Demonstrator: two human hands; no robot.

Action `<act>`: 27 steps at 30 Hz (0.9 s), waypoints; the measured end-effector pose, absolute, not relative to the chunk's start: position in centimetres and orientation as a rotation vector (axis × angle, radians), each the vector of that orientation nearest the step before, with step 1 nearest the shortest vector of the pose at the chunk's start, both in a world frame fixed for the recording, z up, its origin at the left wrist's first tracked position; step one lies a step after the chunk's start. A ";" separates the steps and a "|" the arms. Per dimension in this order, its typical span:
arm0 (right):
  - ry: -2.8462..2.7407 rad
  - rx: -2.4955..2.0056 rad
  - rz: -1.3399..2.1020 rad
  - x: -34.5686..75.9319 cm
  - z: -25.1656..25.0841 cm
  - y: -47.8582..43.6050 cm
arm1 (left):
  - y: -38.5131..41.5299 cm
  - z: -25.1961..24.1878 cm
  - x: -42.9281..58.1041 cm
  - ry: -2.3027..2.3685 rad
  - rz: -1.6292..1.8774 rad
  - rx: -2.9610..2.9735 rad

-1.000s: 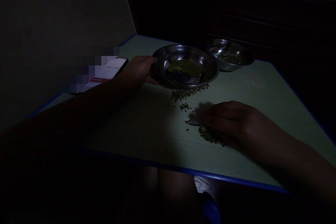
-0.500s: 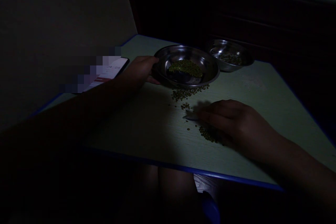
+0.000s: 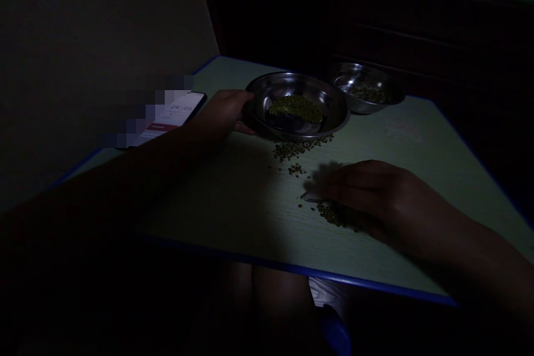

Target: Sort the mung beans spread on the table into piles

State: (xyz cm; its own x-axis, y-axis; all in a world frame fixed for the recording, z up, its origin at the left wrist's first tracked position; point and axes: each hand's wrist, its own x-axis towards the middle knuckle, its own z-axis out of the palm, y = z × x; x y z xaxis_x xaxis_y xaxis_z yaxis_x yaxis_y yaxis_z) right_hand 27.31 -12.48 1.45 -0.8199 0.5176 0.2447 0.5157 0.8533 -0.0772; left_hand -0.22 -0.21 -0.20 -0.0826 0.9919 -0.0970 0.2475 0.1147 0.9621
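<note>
My left hand [image 3: 229,108] grips the left rim of a steel bowl [image 3: 340,122], thumb on top and fingers below. Green beans [image 3: 296,107], which look like mung beans, lie heaped inside it. My right hand [image 3: 367,192] is closed, low over the table, around a thin shiny flat piece [image 3: 311,197]; most of it is hidden, so its kind is unclear. Beside and partly under that hand lies a small pile of beans [image 3: 329,214]. More loose beans [image 3: 287,150] are scattered along the near side of the bowl.
Behind and to the right stands a second steel bowl [image 3: 367,107] with small pieces in it. A lit phone [image 3: 175,114] rests at the left by the wall. The pale table [image 3: 233,206] has a blue edge. The room is dark.
My right hand has shifted slightly right, and the shiny piece has drawn back toward the near pile. My left hand and the bowl have stayed in place.
</note>
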 end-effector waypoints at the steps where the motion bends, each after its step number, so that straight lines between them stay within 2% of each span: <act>1: -2.765 -0.756 0.015 27.1 1.3 -12.4 | -0.2 -0.3 -0.3 1.493 1.051 1.275; 6: -2.793 -0.615 0.070 26.7 0.8 -12.5 | 0.3 -0.7 -0.5 1.482 1.053 1.283; 13: -2.803 -0.816 0.210 28.0 2.1 -12.3 | -0.1 -0.4 -0.4 1.483 1.044 1.263; 21: -2.699 -0.938 -0.187 27.4 0.8 -11.5 | 0.4 -0.8 -0.7 1.460 1.056 1.275; 27: -2.749 -0.933 -0.218 27.0 0.1 -11.2 | 0.0 -0.4 -0.4 1.491 1.045 1.298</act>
